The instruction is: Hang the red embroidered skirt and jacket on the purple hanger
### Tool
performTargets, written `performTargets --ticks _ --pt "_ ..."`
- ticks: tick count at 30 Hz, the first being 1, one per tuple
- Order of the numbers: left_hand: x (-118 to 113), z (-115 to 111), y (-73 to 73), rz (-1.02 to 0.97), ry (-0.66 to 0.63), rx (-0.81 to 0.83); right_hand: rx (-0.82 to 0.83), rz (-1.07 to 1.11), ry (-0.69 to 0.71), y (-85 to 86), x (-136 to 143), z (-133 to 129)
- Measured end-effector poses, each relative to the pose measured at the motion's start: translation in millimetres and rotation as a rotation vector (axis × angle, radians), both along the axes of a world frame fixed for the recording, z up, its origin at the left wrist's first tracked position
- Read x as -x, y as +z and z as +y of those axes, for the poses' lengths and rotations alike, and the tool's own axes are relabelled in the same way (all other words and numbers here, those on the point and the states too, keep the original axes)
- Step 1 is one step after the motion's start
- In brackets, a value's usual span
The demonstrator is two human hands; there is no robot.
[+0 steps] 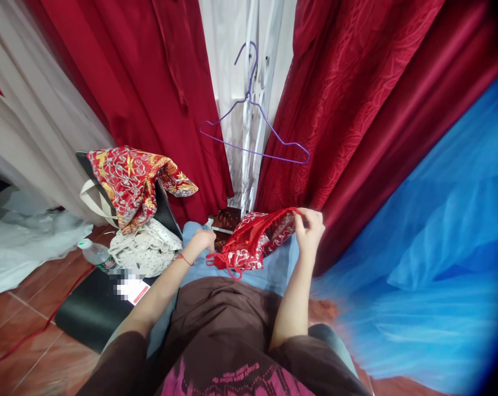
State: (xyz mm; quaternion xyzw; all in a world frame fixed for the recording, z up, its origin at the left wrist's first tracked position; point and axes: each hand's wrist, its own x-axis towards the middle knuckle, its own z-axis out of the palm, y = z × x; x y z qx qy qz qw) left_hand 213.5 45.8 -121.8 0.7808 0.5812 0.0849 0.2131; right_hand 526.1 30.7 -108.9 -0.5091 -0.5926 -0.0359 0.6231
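Red patterned garment [249,257] is held below the purple hanger [249,96], bunched above the blue trousers [279,269] covering the lap. Judging by the thin folds and the sagging middle, it should be light, soft and limp, with little shape kept unless an edge is lifted; the cloth may be a little slippery, though this cannot be confirmed by sight. Little fragility is suggested, except perhaps at the narrow red ties [218,260], which dangle below the hanger's left half and could be tangled or snagged. The firmest hold would likely be offered by the plain red border at the upper edge, with the ties best kept free.

By the right hand [310,230], below the hanger's right end, that border is pinched between thumb and fingertips; the wrist is raised, the forearm is held steeply upright, and the edge is drawn up so that the red inside is exposed. The left hand [206,240], below the hanger's left end, is held lower, with its fingers curled inward beside the garment; whether any cloth is gripped cannot be told. Its forearm is slanted inward, and a thin red band [186,259] is worn at the wrist.
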Motion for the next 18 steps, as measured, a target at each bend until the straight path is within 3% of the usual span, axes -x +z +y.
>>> performTargets --ticks 3,7,9,11,13,16,18 --pt "-10.0 -7.8 2.7 0.045 -0.030 0.037 0.015 -0.009 -0.011 -1.5 -0.5 0.7" --pt "-46.2 -22.8 -14.6 0.008 -0.082 0.047 0.008 -0.033 -0.004 1.0 5.5 0.7" --pt "-55.4 -26.5 -16.0 -0.049 -0.123 0.042 0.006 -0.044 -0.006 1.3 7.9 1.6" --pt "-51.1 -26.6 -3.7 -0.142 -0.190 0.029 0.006 -0.036 -0.024 -0.5 7.5 3.5" --pt "-35.1 -24.2 19.9 -0.259 -0.337 0.094 0.003 0.004 -0.052 -4.4 4.4 5.7" --pt "-6.1 -17.9 53.8 -0.422 -0.656 0.426 0.009 0.070 -0.073 -11.2 -1.8 7.8" --pt "4.2 -12.1 58.8 -0.484 -0.639 0.481 0.019 0.083 -0.062 -13.9 -3.4 8.3"
